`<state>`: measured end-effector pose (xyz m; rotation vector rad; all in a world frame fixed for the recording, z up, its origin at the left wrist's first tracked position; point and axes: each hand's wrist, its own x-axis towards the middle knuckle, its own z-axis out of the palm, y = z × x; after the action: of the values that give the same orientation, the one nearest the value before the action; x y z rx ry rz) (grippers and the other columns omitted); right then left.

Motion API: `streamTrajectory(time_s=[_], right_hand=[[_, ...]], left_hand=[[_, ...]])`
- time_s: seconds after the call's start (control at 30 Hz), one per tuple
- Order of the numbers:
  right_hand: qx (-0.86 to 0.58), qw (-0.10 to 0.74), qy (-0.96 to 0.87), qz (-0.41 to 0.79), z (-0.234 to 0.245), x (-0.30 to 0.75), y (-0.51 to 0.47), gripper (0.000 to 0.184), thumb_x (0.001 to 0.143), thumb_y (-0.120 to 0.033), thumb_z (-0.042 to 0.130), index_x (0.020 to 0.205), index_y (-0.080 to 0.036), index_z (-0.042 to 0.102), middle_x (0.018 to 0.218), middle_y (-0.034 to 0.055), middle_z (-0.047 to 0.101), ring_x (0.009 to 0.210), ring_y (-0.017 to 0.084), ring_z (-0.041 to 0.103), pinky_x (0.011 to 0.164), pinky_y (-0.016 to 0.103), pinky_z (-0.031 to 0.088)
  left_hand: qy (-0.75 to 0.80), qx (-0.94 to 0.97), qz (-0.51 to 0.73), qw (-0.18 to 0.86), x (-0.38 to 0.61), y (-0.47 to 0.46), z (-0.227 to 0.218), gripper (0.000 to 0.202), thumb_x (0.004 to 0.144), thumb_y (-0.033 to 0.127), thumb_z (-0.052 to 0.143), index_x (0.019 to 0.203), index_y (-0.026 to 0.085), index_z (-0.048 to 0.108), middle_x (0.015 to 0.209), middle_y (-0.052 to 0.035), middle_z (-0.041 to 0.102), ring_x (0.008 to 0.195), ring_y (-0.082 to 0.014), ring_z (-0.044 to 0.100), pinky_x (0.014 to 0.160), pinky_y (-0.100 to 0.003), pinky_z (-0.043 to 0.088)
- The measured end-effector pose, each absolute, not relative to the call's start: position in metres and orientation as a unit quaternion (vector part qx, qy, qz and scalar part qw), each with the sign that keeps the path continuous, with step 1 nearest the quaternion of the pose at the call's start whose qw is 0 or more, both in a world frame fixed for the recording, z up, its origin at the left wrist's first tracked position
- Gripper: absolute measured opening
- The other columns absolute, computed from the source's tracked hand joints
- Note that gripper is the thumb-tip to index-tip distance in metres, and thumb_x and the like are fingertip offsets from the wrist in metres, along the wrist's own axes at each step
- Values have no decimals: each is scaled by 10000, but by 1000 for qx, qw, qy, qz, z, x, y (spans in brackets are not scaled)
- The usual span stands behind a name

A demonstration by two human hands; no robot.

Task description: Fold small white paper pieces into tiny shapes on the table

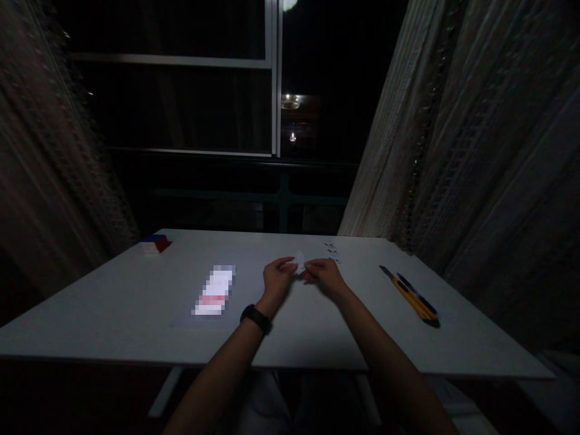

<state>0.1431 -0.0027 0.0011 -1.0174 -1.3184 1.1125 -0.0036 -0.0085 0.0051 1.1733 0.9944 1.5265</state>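
Note:
Both my hands meet over the middle of a white table point(136, 314) and pinch a small white piece of paper point(299, 260) between them. My left hand point(277, 278), with a black watch on its wrist, grips the paper's left side with closed fingers. My right hand point(324, 275) pinches its right side. The room is dim and the paper's shape is hard to make out.
A yellow utility knife point(410, 296) and a black pen point(417, 293) lie at the right of the table. A blurred white and red card point(214, 290) lies left of my hands. A red and blue block point(154, 243) sits at the far left corner. Small paper scraps point(331, 248) lie beyond my hands. Curtains hang on both sides of a dark window.

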Motion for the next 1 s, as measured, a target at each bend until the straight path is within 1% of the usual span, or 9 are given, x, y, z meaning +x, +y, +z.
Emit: streamTrajectory(time_s=[0.1,0.2,0.33,0.47,0.6,0.7,0.83,1.0], right_hand=[[-443,554,-540,453,0,143,-1,281,550,-385,733,639,-126,670,550,55,659,467,144,600,466,249,468],[-457,554,-548,428,-2,144,0,239,573,-354,708,627,-126,661,514,48,645,451,144,591,465,250,461],[-497,536,-591,340,-1,146,-1,206,624,-332,663,637,-126,670,492,45,634,446,148,583,461,248,439],[-518,510,-630,272,0,147,-3,196,666,-312,625,658,-127,689,530,55,653,483,158,600,491,252,439],[-522,500,-647,243,1,146,-5,197,692,-304,598,655,-136,693,534,52,658,483,156,601,493,246,436],[-525,498,-653,225,0,145,-6,191,696,-301,595,652,-144,694,528,46,657,475,152,598,498,246,436],[-520,504,-652,224,1,144,-7,190,692,-312,601,649,-151,693,535,44,661,489,156,605,507,248,441],[-485,537,-622,300,2,145,-4,237,631,-364,660,664,-131,685,538,54,660,493,167,608,503,262,458]], left_hand=[[408,470,624,472,-3,-6,3,322,529,199,747,829,92,699,714,-103,698,639,-174,635,619,-273,482],[418,468,614,477,-3,-4,1,295,534,191,746,806,88,701,730,-108,700,656,-171,633,628,-267,474],[422,455,588,519,-2,-4,-2,292,520,199,763,775,73,698,723,-119,697,637,-168,625,620,-269,466],[387,450,578,560,-2,-4,-4,300,511,213,773,763,67,702,744,-126,696,651,-169,623,644,-275,468],[386,453,580,557,-2,-4,-5,320,496,228,784,760,66,708,753,-131,692,650,-170,617,644,-281,465],[392,449,583,552,-2,-4,-4,303,486,221,786,734,66,709,725,-127,688,631,-169,609,637,-289,464],[393,445,585,553,-2,-5,-2,285,480,209,786,719,72,710,721,-123,688,638,-170,609,649,-291,465],[386,446,588,554,-2,-7,0,311,488,223,788,751,76,713,757,-127,696,681,-183,623,670,-292,477]])
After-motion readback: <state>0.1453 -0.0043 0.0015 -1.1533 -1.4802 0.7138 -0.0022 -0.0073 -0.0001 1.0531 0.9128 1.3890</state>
